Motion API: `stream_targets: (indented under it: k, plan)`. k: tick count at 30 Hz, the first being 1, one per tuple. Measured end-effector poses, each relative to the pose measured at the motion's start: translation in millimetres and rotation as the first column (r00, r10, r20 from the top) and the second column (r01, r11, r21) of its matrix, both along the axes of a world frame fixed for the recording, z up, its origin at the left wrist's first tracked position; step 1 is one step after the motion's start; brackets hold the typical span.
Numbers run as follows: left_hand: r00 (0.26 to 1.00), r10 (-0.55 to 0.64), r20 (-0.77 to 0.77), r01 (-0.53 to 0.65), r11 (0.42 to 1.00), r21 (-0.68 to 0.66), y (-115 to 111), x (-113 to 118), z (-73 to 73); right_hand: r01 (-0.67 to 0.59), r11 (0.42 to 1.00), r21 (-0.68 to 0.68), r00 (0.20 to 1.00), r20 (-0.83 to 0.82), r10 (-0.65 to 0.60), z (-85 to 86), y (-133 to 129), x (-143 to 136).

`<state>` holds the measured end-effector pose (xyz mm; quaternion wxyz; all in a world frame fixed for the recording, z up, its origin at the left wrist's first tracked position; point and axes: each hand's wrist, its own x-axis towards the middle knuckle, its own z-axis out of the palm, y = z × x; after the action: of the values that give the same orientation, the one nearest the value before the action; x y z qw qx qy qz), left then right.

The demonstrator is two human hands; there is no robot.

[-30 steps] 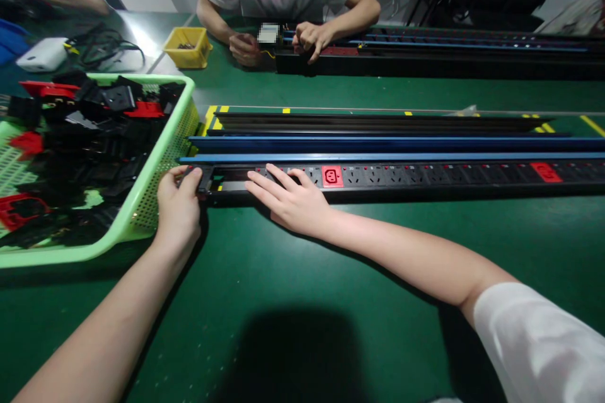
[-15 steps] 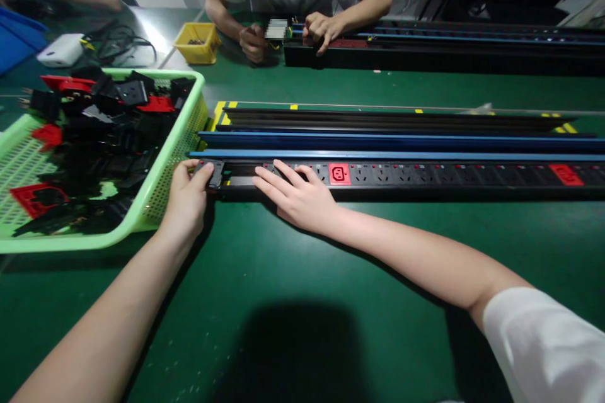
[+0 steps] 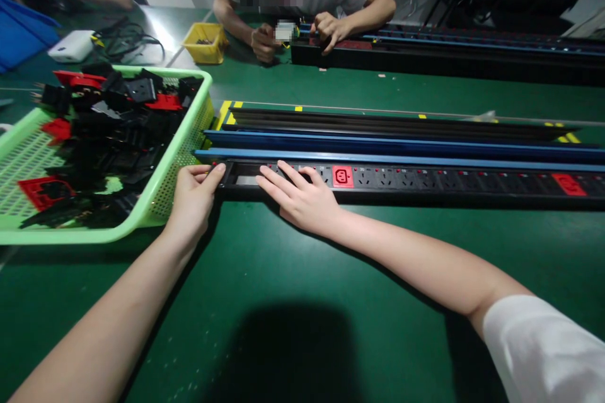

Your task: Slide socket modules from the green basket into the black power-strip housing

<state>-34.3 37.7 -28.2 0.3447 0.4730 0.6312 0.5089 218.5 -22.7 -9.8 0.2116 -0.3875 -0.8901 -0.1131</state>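
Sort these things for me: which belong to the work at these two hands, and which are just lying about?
In the work:
black socket piece, held by the left hand
socket strip, under the right hand
probably the green basket of loose sockets

Apparently lying about:
white box
black cable
yellow bin

Dim light, white glare at upper left of the green table, dark shadow lower centre

- Socket strip, three o'clock: smooth, plastic-looking.
- Basket, nine o'clock: perforated, smooth plastic.
- Tabletop, six o'clock: smooth, faintly glossy.
- Sleeve, four o'clock: matt cloth.
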Motion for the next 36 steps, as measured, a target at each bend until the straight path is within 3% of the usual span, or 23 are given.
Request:
stream_targets:
  k: [3,7,12,17,22,26,28,36]
  plan:
    - [0.995,0.076,0.064,-0.074,0.997,-0.031,-1.6,3.5,10.5,0.01,1.0,-0.016,1.0,-0.011,-0.011,0.4,-0.5,0.3]
    - [0.997,0.056,0.049,-0.054,0.998,-0.039,-4.8,15.4,18.7,0.024,1.0,0.006,1.0,-0.012,-0.024,-0.8,-0.8,-0.1]
    - [0.999,-0.043,-0.034,0.042,0.999,-0.005,-8.0,29.7,13.3,0.044,0.999,-0.01,0.999,-0.032,-0.044,-2.3,0.0,-1.7]
    - [0.981,-0.035,-0.19,0.052,0.995,0.088,-15.9,33.6,11.8,0.053,0.999,-0.006,0.998,-0.041,-0.053,-3.0,1.2,-2.6]
    - [0.886,-0.12,-0.447,0.201,0.97,0.138,-30.3,39.7,23.7,0.05,0.999,-0.003,0.998,-0.045,-0.05,-3.6,1.3,-2.3]
    - [0.692,-0.06,-0.72,0.238,0.96,0.149,-34.5,37.6,27.5,0.052,0.998,0.036,0.998,-0.035,-0.051,-3.4,1.6,-2.4]
    - [0.615,-0.071,-0.785,0.265,0.956,0.122,-33.6,33.8,25.7,0.052,0.997,0.055,0.998,-0.028,-0.05,-3.0,1.8,-2.3]
    - [0.667,-0.227,-0.709,0.411,0.907,0.096,-28.7,25.1,16.6,0.047,0.999,0.003,0.998,-0.042,-0.047,-2.0,1.9,-2.6]
